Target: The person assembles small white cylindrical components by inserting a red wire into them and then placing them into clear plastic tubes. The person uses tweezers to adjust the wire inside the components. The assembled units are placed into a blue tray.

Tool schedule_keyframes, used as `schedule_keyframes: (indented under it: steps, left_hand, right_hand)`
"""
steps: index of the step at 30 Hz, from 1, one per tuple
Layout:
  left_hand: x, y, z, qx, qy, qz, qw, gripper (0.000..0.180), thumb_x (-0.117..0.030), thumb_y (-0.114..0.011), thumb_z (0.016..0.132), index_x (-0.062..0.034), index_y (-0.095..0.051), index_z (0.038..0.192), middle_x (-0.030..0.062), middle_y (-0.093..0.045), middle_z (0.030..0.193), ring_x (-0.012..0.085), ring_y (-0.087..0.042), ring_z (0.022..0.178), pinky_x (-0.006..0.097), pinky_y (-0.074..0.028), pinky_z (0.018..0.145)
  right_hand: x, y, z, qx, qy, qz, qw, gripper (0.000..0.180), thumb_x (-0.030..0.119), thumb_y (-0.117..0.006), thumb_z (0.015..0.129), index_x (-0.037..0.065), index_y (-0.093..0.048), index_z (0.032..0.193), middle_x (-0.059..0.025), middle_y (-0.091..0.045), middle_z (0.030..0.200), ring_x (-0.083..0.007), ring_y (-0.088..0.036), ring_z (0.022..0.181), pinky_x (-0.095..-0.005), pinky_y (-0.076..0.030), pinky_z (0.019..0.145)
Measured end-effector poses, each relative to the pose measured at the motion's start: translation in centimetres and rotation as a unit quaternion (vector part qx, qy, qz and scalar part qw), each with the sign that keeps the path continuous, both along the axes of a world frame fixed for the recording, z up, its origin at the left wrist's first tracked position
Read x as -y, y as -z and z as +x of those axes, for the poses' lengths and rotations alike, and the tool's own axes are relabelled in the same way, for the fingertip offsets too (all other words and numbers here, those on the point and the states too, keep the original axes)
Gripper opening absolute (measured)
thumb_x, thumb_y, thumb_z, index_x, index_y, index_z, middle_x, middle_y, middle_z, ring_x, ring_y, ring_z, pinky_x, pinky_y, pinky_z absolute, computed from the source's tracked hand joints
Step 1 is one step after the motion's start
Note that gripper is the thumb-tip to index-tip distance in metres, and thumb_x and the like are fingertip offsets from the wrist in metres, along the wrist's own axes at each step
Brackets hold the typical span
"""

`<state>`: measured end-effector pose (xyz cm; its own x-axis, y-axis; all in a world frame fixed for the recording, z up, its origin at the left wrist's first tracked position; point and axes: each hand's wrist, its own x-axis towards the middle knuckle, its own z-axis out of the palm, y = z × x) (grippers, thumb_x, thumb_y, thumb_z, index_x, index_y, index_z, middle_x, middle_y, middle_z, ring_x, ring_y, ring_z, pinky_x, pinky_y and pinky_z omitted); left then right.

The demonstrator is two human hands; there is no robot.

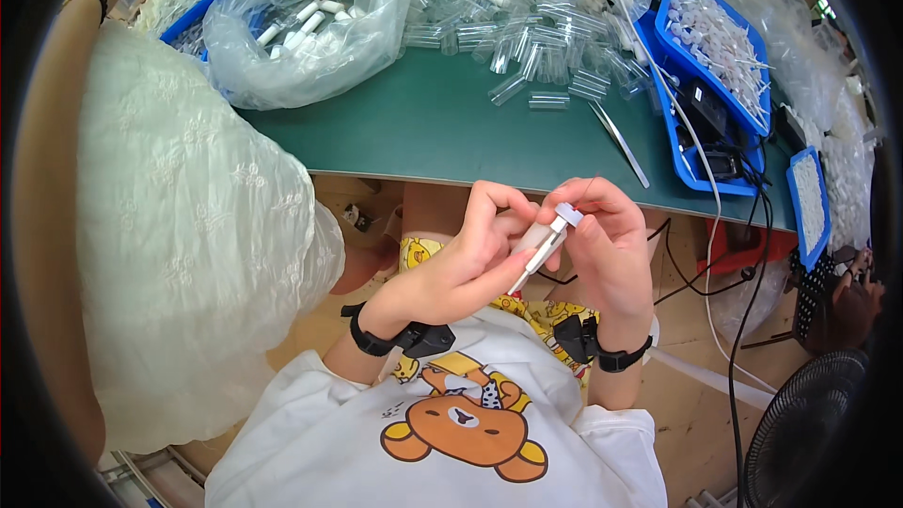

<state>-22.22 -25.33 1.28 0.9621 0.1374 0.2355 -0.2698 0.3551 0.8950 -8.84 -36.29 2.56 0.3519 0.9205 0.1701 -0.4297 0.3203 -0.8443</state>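
Both hands meet in front of my body, just off the table's near edge. Between the thumb and fingers of my right hand [609, 249] is a white cap with a thin stem [568, 215], tilted so that the stem points down toward my lap. My left hand [470, 249] is closed around a small whitish cylinder [534, 237], next to the stem. Fingers partly cover both pieces, so I cannot tell whether they touch. On the table beyond lie loose clear tubes [549, 102] and a pair of metal tweezers [621, 146].
A clear plastic bag [282, 85] of white cylinders stands at the left on the green table [395, 136]. Blue trays [666, 23] with white capped stems sit at the right, cables [743, 306] hanging past them. A person in a white dress [179, 226] stands close at my left.
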Motion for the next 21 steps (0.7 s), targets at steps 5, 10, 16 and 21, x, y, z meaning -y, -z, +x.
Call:
schedule_keyframes:
  steps: [5, 10, 16, 21]
  left_hand:
    - [0.0, -0.1, -0.6, -0.015, 0.031, -0.008, 0.999, 0.023, -0.005, -0.035, 0.092, -0.0025, -0.023, 0.111, 0.0152, -0.050, 0.099, 0.0084, -0.046, 0.075, 0.022, -0.041, 0.061]
    - [0.0, -0.8, -0.6, -0.026, 0.043, -0.002, 0.999, 0.021, -0.006, -0.035, 0.092, -0.0020, -0.026, 0.111, 0.0146, -0.051, 0.102, 0.0068, -0.044, 0.070, 0.021, -0.040, 0.060]
    - [-1.7, -1.5, -0.1, -0.075, 0.059, 0.090, 0.991, 0.014, -0.004, -0.034, 0.093, -0.0003, -0.032, 0.106, 0.0144, -0.050, 0.096, 0.0112, -0.049, 0.075, 0.024, -0.041, 0.064]
    - [-2.4, -0.3, 0.6, -0.093, -0.013, 0.029, 0.995, 0.016, -0.012, -0.034, 0.095, -0.0005, -0.036, 0.107, 0.0055, -0.048, 0.085, 0.0077, -0.047, 0.073, 0.022, -0.040, 0.063]
  right_hand:
    - [0.7, -0.2, -0.2, 0.019, -0.007, 0.012, 1.000, 0.022, 0.000, -0.052, 0.085, -0.006, -0.053, 0.106, -0.0152, -0.059, 0.096, -0.0150, -0.057, 0.067, -0.0241, -0.048, 0.059]
    - [1.3, 0.1, 0.6, 0.062, 0.003, 0.028, 0.998, 0.023, -0.007, -0.052, 0.081, -0.008, -0.056, 0.103, -0.0173, -0.058, 0.098, -0.0169, -0.057, 0.064, -0.0251, -0.048, 0.058]
    - [1.3, -0.2, 1.3, 0.120, 0.042, -0.010, 0.992, 0.028, -0.012, -0.061, 0.071, -0.008, -0.061, 0.099, -0.0163, -0.060, 0.095, -0.0194, -0.056, 0.086, -0.0296, -0.046, 0.074]
    - [0.1, 1.1, 2.3, 0.207, 0.087, -0.008, 0.975, 0.031, -0.012, -0.063, 0.069, -0.007, -0.061, 0.099, -0.0159, -0.062, 0.094, -0.0199, -0.055, 0.087, -0.0289, -0.046, 0.071]
